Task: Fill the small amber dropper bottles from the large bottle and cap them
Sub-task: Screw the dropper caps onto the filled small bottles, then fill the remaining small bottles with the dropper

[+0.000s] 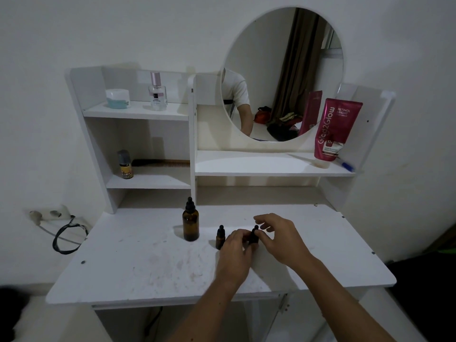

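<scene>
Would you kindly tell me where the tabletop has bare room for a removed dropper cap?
Free: tabletop left of the large bottle, and right of the right hand. Crowded: around both small bottles and the left hand.

Home bedroom, vanity corner. White laminate dressing desk (148,255) against a plain white wall, with a round frameless mirror (283,58) on its back right. Shelves at the desk's back edge hold a clear glass perfume bottle with pink cap (157,93), a pink cosmetic tube (336,130) and a white cream jar (118,98). The mirror reflects a brown curtain (296,65) and clothes on the floor.
</scene>
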{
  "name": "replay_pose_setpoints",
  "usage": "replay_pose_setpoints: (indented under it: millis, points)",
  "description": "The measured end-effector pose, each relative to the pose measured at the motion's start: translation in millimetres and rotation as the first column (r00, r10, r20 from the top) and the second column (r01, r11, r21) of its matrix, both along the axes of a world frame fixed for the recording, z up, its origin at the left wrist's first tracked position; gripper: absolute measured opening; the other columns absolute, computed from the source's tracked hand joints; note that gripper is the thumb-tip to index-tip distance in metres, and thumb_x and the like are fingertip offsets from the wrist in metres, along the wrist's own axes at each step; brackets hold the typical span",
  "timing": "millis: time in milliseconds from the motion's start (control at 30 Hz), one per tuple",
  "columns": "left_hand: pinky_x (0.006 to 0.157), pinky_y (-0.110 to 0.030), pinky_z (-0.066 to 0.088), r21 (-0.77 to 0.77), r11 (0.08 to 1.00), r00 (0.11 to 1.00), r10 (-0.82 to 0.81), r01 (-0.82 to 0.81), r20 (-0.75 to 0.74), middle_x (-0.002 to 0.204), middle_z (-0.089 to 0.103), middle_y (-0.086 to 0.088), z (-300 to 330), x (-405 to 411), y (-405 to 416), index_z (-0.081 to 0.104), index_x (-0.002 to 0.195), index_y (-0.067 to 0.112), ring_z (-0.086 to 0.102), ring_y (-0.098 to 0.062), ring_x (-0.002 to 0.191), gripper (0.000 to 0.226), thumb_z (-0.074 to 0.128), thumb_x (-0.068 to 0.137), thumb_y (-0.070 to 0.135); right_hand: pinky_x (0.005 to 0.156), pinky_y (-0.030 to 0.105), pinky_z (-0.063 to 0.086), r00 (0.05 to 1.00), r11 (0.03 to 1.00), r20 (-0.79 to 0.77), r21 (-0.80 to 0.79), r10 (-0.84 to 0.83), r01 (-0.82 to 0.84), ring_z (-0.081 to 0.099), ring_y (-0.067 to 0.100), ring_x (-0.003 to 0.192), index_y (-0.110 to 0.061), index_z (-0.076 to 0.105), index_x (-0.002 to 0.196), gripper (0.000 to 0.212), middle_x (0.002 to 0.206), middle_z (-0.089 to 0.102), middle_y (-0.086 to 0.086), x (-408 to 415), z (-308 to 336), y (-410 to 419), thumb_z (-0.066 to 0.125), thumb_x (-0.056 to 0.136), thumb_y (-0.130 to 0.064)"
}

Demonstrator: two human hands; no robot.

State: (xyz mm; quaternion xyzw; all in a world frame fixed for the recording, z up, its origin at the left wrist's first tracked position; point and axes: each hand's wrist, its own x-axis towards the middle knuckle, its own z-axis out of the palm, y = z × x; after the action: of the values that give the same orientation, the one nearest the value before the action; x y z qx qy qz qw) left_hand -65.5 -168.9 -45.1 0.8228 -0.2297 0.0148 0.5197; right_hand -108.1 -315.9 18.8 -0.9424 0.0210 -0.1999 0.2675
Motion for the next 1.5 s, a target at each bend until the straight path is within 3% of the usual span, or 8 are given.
replay_pose_setpoints:
  millis: [100, 267, 467, 833, 1067, 1200, 1367, 1500]
  points:
    - [0.096, -0.021, 0.053, 0.006, 1.0, 1.0, 0.002, -0.002, 0.013, 0.113, 0.065, 0.018, -1, 2, 0, 0.064, 0.117, 0.03, 0.06, -0.002, 0.107, 0.018, 0.064, 0.1, 0.03, 0.087, 0.004, 0.049, 0.999, 0.999, -0.03, 0.033, 0.033, -0.032, 0.063, -0.014, 0.088, -0.022, 0.074, 0.121, 0.03, 0.108, 0.076, -0.013, 1, -1, -1, 0.071, 0.094, -0.009]
    - [0.091, -0.016, 0.051, 0.0, 1.0, 1.0, -0.003, 0.003, 0.012, 0.111, 0.065, 0.017, 0, 1, 0, 0.064, 0.116, 0.028, 0.061, 0.0, 0.106, 0.018, 0.065, 0.099, 0.029, 0.083, 0.005, 0.05, 1.0, 0.994, -0.008, 0.112, 0.005, -0.004, 0.067, -0.012, 0.086, -0.022, 0.077, 0.113, 0.026, 0.094, 0.072, -0.02, 2, -5, -4, 0.078, 0.09, -0.01]
    - [0.082, -0.004, 0.044, 0.019, 1.0, 1.0, -0.005, 0.005, 0.011, 0.112, 0.064, 0.018, 2, 0, 1, 0.063, 0.117, 0.029, 0.06, 0.002, 0.104, 0.018, 0.065, 0.099, 0.028, 0.078, 0.003, 0.046, 0.996, 0.999, -0.081, 0.022, 0.03, -0.029, 0.064, -0.004, 0.084, -0.021, 0.079, 0.109, 0.018, 0.097, 0.069, -0.014, 7, -1, -5, 0.074, 0.093, -0.014]
    - [0.081, -0.002, 0.042, 0.049, 0.999, 1.0, 0.012, -0.013, 0.014, 0.114, 0.064, 0.015, 5, -3, 2, 0.062, 0.12, 0.026, 0.059, 0.003, 0.101, 0.02, 0.063, 0.1, 0.026, 0.086, 0.021, 0.052, 0.996, 0.998, -0.083, -0.061, -0.04, 0.035, 0.064, 0.008, 0.09, -0.019, 0.075, 0.109, 0.014, 0.103, 0.069, -0.006, 7, -6, 3, 0.069, 0.097, -0.021]
    - [0.102, -0.019, 0.047, 0.035, 0.999, 1.0, 0.012, -0.013, 0.026, 0.13, 0.064, 0.008, 8, -12, 9, 0.059, 0.135, 0.02, 0.058, -0.004, 0.118, 0.036, 0.063, 0.1, 0.029, 0.089, 0.032, 0.057, 0.995, 0.996, -0.045, 0.008, -0.093, 0.094, 0.064, 0.009, 0.089, -0.017, 0.073, 0.116, 0.02, 0.102, 0.069, -0.003, -1, -8, 12, 0.069, 0.096, -0.02]
    - [0.101, -0.015, 0.043, -0.012, 1.0, 0.998, 0.021, -0.022, -0.061, 0.135, 0.061, 0.012, 11, -25, 26, 0.055, 0.141, 0.023, 0.057, -0.005, 0.124, 0.046, 0.064, 0.099, 0.039, 0.085, 0.026, 0.055, 0.992, 0.992, -0.02, 0.03, -0.125, 0.126, 0.061, 0.007, 0.091, -0.021, 0.069, 0.124, 0.03, 0.108, 0.063, -0.007, -9, 0, 13, 0.068, 0.097, -0.034]
    - [0.092, -0.011, 0.051, -0.091, 0.995, 0.99, -0.061, 0.05, -0.123, 0.121, 0.068, 0.017, 9, -36, 72, 0.061, 0.133, 0.028, 0.063, 0.002, 0.11, 0.039, 0.067, 0.096, 0.04, 0.087, 0.027, 0.049, 0.98, 0.988, 0.123, 0.036, -0.153, 0.15, 0.058, 0.01, 0.1, -0.024, 0.068, 0.123, 0.031, 0.114, 0.056, -0.009, -8, 18, 27, 0.068, 0.096, -0.038]
    - [0.079, -0.011, 0.053, -0.184, 0.982, 0.988, 0.019, -0.048, -0.155, 0.1, 0.071, 0.014, 18, -24, 111, 0.067, 0.115, 0.028, 0.067, 0.0, 0.095, 0.019, 0.07, 0.096, 0.031, 0.087, 0.028, 0.048, 0.979, 0.993, 0.174, 0.071, -0.108, 0.097, 0.059, 0.012, 0.102, -0.022, 0.07, 0.121, 0.027, 0.116, 0.062, -0.004, 1, 31, 50, 0.069, 0.096, -0.032]
